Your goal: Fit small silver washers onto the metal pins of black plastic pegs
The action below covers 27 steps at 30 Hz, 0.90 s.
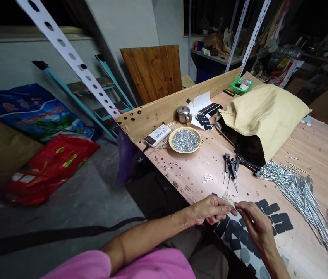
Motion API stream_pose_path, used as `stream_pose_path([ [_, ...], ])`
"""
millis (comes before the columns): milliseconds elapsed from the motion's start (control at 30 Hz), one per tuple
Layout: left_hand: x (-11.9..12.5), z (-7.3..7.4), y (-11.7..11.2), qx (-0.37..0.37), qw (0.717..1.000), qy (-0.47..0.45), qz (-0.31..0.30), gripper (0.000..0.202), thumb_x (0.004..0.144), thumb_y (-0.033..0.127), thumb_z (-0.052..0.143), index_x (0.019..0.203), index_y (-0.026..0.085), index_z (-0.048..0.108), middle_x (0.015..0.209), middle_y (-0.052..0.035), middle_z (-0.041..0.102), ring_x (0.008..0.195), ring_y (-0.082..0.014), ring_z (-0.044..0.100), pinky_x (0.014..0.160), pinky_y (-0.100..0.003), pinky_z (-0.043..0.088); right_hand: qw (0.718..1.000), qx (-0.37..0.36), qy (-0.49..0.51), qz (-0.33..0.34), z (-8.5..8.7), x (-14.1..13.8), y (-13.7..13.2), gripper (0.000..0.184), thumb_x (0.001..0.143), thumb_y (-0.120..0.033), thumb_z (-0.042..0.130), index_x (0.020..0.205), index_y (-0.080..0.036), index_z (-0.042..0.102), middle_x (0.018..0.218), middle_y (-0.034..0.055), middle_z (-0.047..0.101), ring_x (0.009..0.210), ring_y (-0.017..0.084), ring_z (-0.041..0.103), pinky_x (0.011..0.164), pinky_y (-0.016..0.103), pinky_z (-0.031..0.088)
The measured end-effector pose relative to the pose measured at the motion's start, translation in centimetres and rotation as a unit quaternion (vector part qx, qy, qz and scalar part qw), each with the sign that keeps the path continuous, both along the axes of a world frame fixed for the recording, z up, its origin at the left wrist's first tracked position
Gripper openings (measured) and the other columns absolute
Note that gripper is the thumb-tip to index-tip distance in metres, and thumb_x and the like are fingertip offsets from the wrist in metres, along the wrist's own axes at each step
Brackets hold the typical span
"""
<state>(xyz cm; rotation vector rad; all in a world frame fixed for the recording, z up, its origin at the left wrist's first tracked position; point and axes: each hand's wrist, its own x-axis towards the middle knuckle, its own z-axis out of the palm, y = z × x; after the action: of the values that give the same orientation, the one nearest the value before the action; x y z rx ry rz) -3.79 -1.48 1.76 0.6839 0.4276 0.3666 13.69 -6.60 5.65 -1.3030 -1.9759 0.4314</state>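
Note:
My left hand (213, 209) is closed, thumb and fingers pinching a thin metal piece (232, 208) above the table's near edge. Fingertips of my right hand (253, 221) meet it at the other end, also closed; most of the piece is hidden by the fingers. Below and around both hands lie dark rounded pads (281, 223) on a pale sheet. Just beyond, several black-headed pieces with thin metal shafts (232, 169) rest near a small cluster of washers (207, 178). To the right spreads a loose heap of long metal rods (303, 197).
A yellow bowl (185, 151) of small metal parts stands beside a white power strip (157, 135) and a lidded metal pot (183, 114). The large paper sack (265, 116) lies open toward me. Behind it sits a green basket (241, 86); a wooden board (178, 100) edges the table.

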Motion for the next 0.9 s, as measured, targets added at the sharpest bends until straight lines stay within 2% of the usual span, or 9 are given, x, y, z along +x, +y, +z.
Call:
stream_pose_path([
  [233,0.4,-0.1,-0.3,-0.022,1.000,-0.012,-0.018,0.055,0.061,0.053,0.075,0.096,0.011,0.069,0.045,0.0102,0.032,0.034,0.0006,0.018,0.035,-0.016,0.007,0.998,0.004,0.043,-0.042,-0.3,-0.5,0.1,0.018,0.090,-0.029,0.047,0.087,-0.022,0.063,0.077,0.0043,0.068,0.071,0.016,0.066,0.060,0.024,0.052],
  [333,0.7,-0.2,-0.6,0.086,0.993,0.047,0.068,0.054,0.065,0.054,0.070,0.095,0.010,0.070,0.047,0.0082,0.036,0.039,-0.0012,0.023,0.038,-0.017,0.014,0.998,0.022,0.017,-0.061,-0.2,-0.7,-0.1,0.016,0.089,-0.029,0.050,0.085,-0.023,0.064,0.077,0.0036,0.069,0.071,0.016,0.066,0.062,0.024,0.052],
  [400,0.8,0.0,-0.6,0.178,0.969,0.089,0.144,0.047,0.068,0.052,0.068,0.090,0.010,0.072,0.052,0.0039,0.045,0.046,-0.0041,0.034,0.042,-0.017,0.024,0.996,0.036,0.007,-0.084,-0.1,-0.8,-0.2,0.015,0.088,-0.029,0.051,0.083,-0.023,0.064,0.075,0.0028,0.068,0.068,0.015,0.066,0.061,0.023,0.052],
  [467,0.8,0.2,-0.5,0.221,0.952,0.110,0.179,0.043,0.068,0.051,0.068,0.085,0.012,0.073,0.056,0.0014,0.050,0.053,-0.0061,0.040,0.046,-0.018,0.029,0.995,0.028,0.009,-0.096,0.0,-0.8,-0.2,0.016,0.089,-0.029,0.050,0.083,-0.022,0.064,0.075,0.0028,0.068,0.067,0.014,0.066,0.060,0.023,0.051],
  [500,0.8,0.2,-0.5,0.210,0.957,0.110,0.164,0.045,0.067,0.052,0.068,0.085,0.012,0.073,0.055,0.0020,0.049,0.051,-0.0056,0.038,0.045,-0.017,0.027,0.995,0.016,0.013,-0.093,0.0,-0.8,-0.2,0.017,0.089,-0.030,0.050,0.083,-0.022,0.063,0.075,0.0030,0.068,0.066,0.015,0.066,0.059,0.023,0.051],
  [600,0.5,0.3,-0.2,0.101,0.992,0.075,0.031,0.058,0.064,0.058,0.068,0.096,0.010,0.070,0.047,0.0084,0.035,0.040,-0.0021,0.020,0.038,-0.017,0.014,0.997,-0.015,0.026,-0.066,0.0,-0.6,-0.3,0.018,0.089,-0.032,0.049,0.085,-0.022,0.063,0.073,0.0031,0.068,0.065,0.015,0.065,0.055,0.022,0.051],
  [667,0.5,0.3,-0.3,0.068,0.996,0.061,-0.004,0.063,0.063,0.060,0.067,0.101,0.009,0.068,0.047,0.0098,0.032,0.038,-0.0014,0.015,0.038,-0.017,0.010,0.997,-0.021,0.022,-0.070,0.0,-0.5,-0.3,0.019,0.089,-0.034,0.048,0.082,-0.022,0.061,0.069,0.0024,0.067,0.062,0.015,0.064,0.054,0.022,0.050],
  [833,1.2,0.6,-0.9,0.226,0.956,0.114,0.146,0.051,0.070,0.056,0.063,0.089,0.010,0.072,0.050,0.0045,0.040,0.047,-0.0050,0.030,0.043,-0.019,0.022,0.992,-0.003,0.015,-0.122,-0.4,-0.9,-0.4,0.026,0.091,-0.037,0.044,0.076,-0.022,0.061,0.072,0.0039,0.066,0.061,0.014,0.062,0.058,0.023,0.051],
  [900,1.5,0.6,-1.0,0.245,0.949,0.117,0.159,0.050,0.072,0.056,0.061,0.091,0.010,0.072,0.050,0.0039,0.041,0.048,-0.0059,0.031,0.045,-0.019,0.024,0.991,-0.014,0.043,-0.126,-0.6,-0.9,-0.4,0.024,0.089,-0.038,0.047,0.081,-0.022,0.063,0.074,0.0043,0.067,0.064,0.015,0.063,0.058,0.024,0.052],
])
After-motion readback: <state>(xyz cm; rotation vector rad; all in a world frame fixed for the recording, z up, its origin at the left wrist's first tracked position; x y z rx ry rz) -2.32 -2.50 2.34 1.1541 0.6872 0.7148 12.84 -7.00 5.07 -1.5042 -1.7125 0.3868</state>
